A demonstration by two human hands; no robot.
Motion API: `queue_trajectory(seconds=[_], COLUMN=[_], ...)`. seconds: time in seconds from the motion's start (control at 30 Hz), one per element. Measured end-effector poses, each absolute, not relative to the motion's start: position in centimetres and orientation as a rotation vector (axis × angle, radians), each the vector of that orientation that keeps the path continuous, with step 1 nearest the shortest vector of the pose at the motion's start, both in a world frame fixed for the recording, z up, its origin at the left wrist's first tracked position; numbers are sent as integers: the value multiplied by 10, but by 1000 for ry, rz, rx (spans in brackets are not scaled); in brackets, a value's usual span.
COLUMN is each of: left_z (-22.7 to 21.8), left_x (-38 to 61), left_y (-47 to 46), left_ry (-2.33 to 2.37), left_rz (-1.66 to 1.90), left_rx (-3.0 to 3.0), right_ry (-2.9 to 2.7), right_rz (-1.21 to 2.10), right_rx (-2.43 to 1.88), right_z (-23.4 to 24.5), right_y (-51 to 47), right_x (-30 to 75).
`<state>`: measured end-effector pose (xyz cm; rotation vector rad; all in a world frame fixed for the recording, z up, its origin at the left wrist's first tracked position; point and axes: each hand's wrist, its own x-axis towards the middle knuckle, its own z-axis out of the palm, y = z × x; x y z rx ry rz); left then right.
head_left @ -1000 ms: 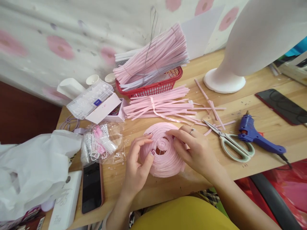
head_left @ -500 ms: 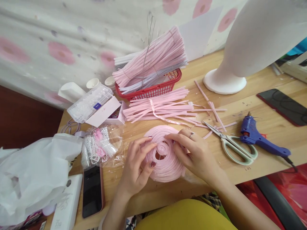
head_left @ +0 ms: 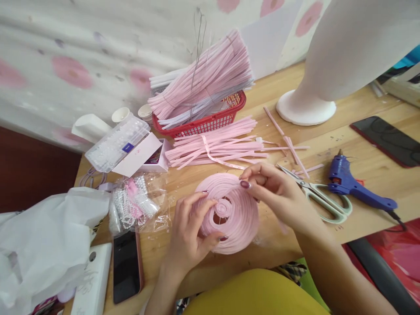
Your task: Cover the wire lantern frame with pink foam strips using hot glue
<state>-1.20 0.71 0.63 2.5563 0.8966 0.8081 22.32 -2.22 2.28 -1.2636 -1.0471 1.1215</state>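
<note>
A round, dome-like piece wound from pink pipe cleaners [head_left: 241,232] rests on the table before me, with a small spiral [head_left: 222,207] at its centre and dark gaps beside it. My left hand [head_left: 188,229] grips its left side, fingertips near the spiral and thumb on the lower part. At the upper right rim, my right hand [head_left: 271,188] pinches thumb and forefinger together on what looks like a strand of pink pipe cleaner; the strand's end is hidden by the fingers. Scissors [head_left: 316,194] lie just beyond the right hand, partly covered by it.
Loose pink pipe cleaners [head_left: 216,146] lie under a tape measure [head_left: 210,153]. Behind stands a red basket [head_left: 203,127] heaped with bundles. A blue glue gun [head_left: 357,188], white mannequin head [head_left: 328,65] and phone [head_left: 385,140] are rightward; bagged beads [head_left: 138,203] and another phone [head_left: 126,267] leftward.
My right hand has moved from the middle of the coiled piece outward to its upper right rim and turned, its thumb now showing. The left hand keeps its place on the left side.
</note>
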Motion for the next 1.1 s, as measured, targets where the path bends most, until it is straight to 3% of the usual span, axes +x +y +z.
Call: queue_trajectory(seconds=[0.33, 0.57, 1.1], left_z=[13, 27, 33], left_x=[-15, -9, 3], left_y=[-17, -4, -8], left_ry=[876, 835, 1002], left_rz=[725, 693, 636], left_rx=[2558, 2188, 1914], right_ry=[-719, -1163, -1338], right_rz=[1568, 1094, 769], right_rx=[-935, -1274, -1421], right_z=[38, 23, 16], right_y=[4, 0, 4], right_x=[229, 217, 204])
